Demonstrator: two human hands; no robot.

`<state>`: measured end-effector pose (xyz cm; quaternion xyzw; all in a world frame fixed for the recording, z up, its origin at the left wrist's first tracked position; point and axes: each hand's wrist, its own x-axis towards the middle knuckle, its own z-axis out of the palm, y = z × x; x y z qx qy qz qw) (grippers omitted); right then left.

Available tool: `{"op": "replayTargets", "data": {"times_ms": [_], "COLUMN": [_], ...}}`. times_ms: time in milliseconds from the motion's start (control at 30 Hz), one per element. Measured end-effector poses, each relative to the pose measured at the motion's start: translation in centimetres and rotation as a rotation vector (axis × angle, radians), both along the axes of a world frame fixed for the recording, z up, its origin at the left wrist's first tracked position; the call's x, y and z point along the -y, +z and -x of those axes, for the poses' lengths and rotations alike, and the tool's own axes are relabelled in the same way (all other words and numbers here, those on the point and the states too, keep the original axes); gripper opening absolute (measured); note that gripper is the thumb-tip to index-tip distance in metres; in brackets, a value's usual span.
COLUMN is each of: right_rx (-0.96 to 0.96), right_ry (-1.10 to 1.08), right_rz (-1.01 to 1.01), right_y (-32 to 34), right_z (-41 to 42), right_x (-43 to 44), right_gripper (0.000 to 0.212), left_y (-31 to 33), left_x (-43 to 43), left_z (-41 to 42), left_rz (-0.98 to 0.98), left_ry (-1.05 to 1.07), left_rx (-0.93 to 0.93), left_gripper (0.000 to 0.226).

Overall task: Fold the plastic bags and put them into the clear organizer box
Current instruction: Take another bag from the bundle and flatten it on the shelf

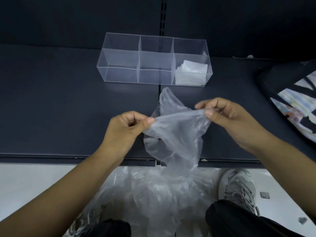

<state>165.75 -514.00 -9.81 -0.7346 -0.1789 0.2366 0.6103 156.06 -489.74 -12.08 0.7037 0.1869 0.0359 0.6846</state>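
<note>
Currently left grip and right grip each pinch the top edge of a limp plastic bag, stretched above the shelf, near the organizer box. Slick film: a slack pinch could let one corner slip, skewing the fold.

A clear rectangular plastic organizer box sits at the back of the dark flat shelf, folded plastic bags stacked in its right compartment. Before it, a thin crumpled plastic bag stretches between left hand and right hand. A printed fabric bag lies far right.
</note>
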Motion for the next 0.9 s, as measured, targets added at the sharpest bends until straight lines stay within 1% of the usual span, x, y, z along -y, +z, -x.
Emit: {"op": "replayTargets", "data": {"times_ms": [100,167,233,300,400,467,500,600,633,667,700,767,800,833,867,900], "right_rx": [-0.016,-0.023,0.025,0.066,0.024,0.003,-0.002,0.003,0.007,0.008,0.006,-0.007,-0.014,-0.012,0.003,0.027], "right_ry": [-0.098,-0.234,-0.345,-0.369,-0.323,-0.312,-0.314,-0.283,-0.256,-0.224,-0.187,-0.106,-0.073,-0.052,-0.051,-0.07], "right_rz": [-0.054,-0.07,0.006,0.1,0.175,0.154,0.12,0.076,0.084,0.089,0.085,0.041,0.016,0.007,0.022,0.058], "right_y": [0.3,0.4,0.5,0.7,1.1,1.2,1.3,1.6,1.7,1.8,1.9,2.3,2.5,2.7,2.7,2.7], "right_z": [0.1,0.4,0.5,0.4,0.0,-0.2,-0.3,-0.4,-0.4,-0.3,-0.2,0.0,0.1,-0.1,-0.4,-0.7], "right_x": [-0.3,-0.9,-1.1,-0.9,0.0,0.5,0.6,-0.1,-0.7,-1.4,-2.2,-4.0,-4.7,-5.2,-5.3,-5.0], "right_gripper": [0.012,0.015,0.017,0.019,0.016,0.014,0.014,0.014,0.013,0.011,0.011,0.012,0.012,0.012,0.011,0.01], "left_y": [0.6,0.8,0.9,0.9,0.7,0.4,0.3,0.6,1.0,1.5,2.2,3.4,3.7,3.9,3.9,3.6], "left_x": [0.0,0.5,1.0,1.2,0.3,-1.0,-1.8,-4.2,-4.6,-4.7,-4.1,-1.8,-0.4,0.8,1.5,1.7], "left_z": [0.1,0.2,0.2,0.2,0.5,0.7,0.8,1.0,0.7,0.2,-0.6,-2.2,-2.9,-3.4,-3.7,-3.9], "left_rz": [0.04,0.049,-0.003,-0.03,-0.053,-0.12,-0.174,-0.427,-0.506,-0.544,-0.521,-0.359,-0.274,-0.197,-0.136,-0.102], "left_ry": [-0.018,-0.03,-0.006,0.021,-0.008,-0.09,-0.144,-0.313,-0.323,-0.321,-0.336,-0.426,-0.465,-0.45,-0.374,-0.27], "left_rx": [0.034,0.062,0.076,0.086,0.079,0.019,-0.051,-0.289,-0.311,-0.289,-0.247,-0.162,-0.142,-0.13,-0.126,-0.125], "left_gripper": [0.023,0.028,0.027,0.026,0.023,0.021,0.022,0.037,0.045,0.051,0.056,0.057,0.05,0.039,0.028,0.021]}}
